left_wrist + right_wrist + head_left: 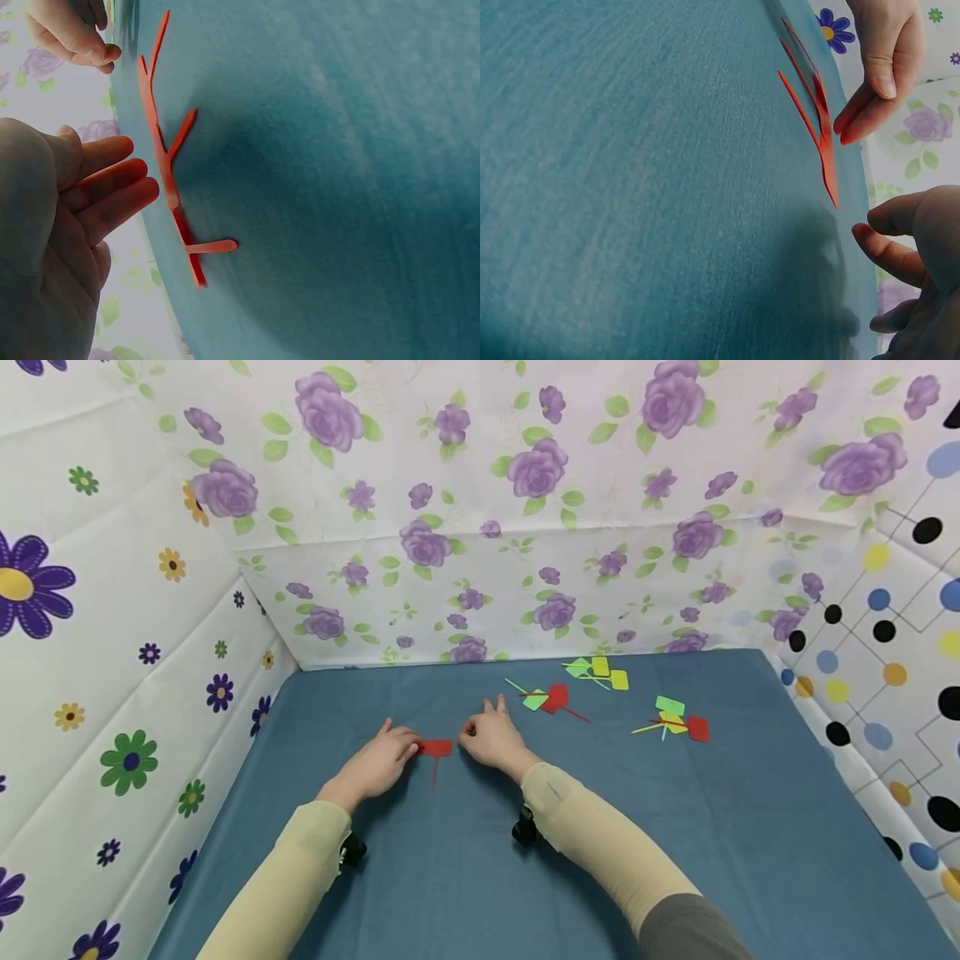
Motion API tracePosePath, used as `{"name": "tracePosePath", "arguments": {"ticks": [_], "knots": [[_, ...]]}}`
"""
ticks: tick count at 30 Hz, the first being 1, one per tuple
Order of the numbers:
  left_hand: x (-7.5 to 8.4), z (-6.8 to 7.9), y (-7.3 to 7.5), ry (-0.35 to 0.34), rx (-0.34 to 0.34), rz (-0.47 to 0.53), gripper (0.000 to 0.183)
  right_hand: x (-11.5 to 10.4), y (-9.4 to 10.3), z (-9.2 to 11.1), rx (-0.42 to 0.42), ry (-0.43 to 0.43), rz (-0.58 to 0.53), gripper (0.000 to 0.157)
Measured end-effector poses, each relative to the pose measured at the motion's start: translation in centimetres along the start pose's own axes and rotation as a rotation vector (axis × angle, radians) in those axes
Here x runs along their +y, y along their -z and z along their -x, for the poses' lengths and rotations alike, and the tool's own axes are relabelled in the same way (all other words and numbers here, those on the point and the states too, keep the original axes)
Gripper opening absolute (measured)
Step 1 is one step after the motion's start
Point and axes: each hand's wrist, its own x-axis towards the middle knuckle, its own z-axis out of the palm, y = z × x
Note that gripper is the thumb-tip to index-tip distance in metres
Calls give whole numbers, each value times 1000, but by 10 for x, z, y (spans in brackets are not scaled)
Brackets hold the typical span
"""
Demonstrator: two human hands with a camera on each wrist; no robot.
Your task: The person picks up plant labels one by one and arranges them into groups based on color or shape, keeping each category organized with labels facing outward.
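Note:
Three red T-shaped plant labels (166, 169) lie side by side on the blue cloth, their stems pointing toward the person. In the head view one red label (437, 747) shows between the hands; the left hand hides the others. My left hand (381, 762) is over the row's left part, its fingers (116, 214) extended and close to the labels. Whether they touch is unclear. To the right of the row is my right hand (495, 737), with a gap between thumb and forefinger and nothing held. The right wrist view shows the red labels (826, 161) between both hands.
Red and light green labels (555, 697) lie crossed beyond the right hand. Behind them is a pile of yellow and green labels (600, 667). Farther right, green, yellow and red labels (697, 728) overlap. Patterned cloth walls (480, 602) enclose the blue table (450, 877).

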Motion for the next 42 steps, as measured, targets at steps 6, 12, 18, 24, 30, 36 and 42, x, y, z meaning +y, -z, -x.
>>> {"name": "tracePosePath", "arguments": {"ticks": [6, 12, 18, 24, 30, 36, 42], "knots": [[2, -1, 6, -18, 26, 11, 31, 0, 3, 0, 5, 2, -4, 22], [5, 0, 8, -44, 37, -16, 34, 3, 3, 1, 11, 6, 2, 21], [12, 5, 4, -65, -2, -11, 53, 11, 8, 5, 16, 4, -1, 21], [21, 6, -4, -76, -69, -3, 64, 25, 17, 14, 29, -12, -36, 20], [25, 5, -12, -100, -104, -51, 67, 35, 23, 26, 28, -41, -103, 20], [27, 5, -17, -125, -98, -98, 62, 37, 25, 33, 26, -35, -132, 20], [30, 2, -20, -125, -119, -133, 59, 41, 23, 36, 37, -24, -131, 19]]}}
